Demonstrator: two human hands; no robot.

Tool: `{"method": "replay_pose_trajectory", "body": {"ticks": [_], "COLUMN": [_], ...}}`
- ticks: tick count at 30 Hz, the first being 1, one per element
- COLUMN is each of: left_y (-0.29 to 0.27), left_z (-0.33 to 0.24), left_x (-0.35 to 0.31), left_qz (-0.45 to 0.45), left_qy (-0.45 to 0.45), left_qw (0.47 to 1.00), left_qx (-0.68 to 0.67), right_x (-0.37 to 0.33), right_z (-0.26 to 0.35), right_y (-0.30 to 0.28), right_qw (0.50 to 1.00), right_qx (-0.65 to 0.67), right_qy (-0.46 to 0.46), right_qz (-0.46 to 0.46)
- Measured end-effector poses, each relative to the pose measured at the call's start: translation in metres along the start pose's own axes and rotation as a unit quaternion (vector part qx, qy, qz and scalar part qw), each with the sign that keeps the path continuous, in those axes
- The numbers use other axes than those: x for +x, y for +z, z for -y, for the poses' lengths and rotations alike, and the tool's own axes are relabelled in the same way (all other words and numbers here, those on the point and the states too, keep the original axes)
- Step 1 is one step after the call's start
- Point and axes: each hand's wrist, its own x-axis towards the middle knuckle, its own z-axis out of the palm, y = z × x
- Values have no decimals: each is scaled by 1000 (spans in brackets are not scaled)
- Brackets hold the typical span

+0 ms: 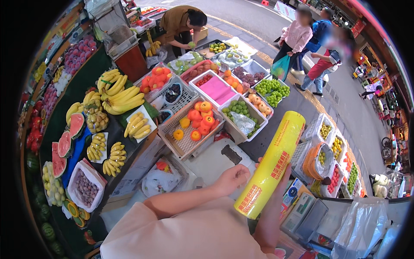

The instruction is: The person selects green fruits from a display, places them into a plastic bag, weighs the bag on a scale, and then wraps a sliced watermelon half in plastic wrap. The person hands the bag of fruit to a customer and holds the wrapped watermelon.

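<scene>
Right hand (278, 194) clasped a yellow roll (271, 164)

The roll slanted away to the right, near and right of centre — the hand along its right edge. The left hand (233, 178), just left of it, was curled — whether pinching anything could not be told. Beyond stood a crate (172, 146) of orange fruit (202, 121); bananas (123, 100) lay farther left.

Yellow roll (271, 165) with red lettering (280, 165), pink sheet (218, 90), green grapes (272, 90)

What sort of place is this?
Most likely a streetside fruit stall: banana bunches and cut watermelon lie on display, green grapes sit among the crates, and passers-by walk along the street just beyond.
</scene>
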Motion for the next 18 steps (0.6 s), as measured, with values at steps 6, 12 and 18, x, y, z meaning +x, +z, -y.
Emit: {"method": "replay_pose_trajectory", "body": {"ticks": [6,12,18], "left_y": [-49,-71,-82], "left_z": [-3,26,16], "left_x": [-32,-34,-40], "left_qz": [119,131,132], "left_qy": [-108,-180,-166], "left_qw": [986,968,965], "left_qx": [-35,-116,-153], "right_x": [-1,1,2], "right_z": [-30,-55,-66], "right_y": [26,39,32], "right_qw": [998,997,996], "right_qx": [-17,-60,-59], "right_qy": [36,28,53], "right_qz": [-45,-36,-51]}}
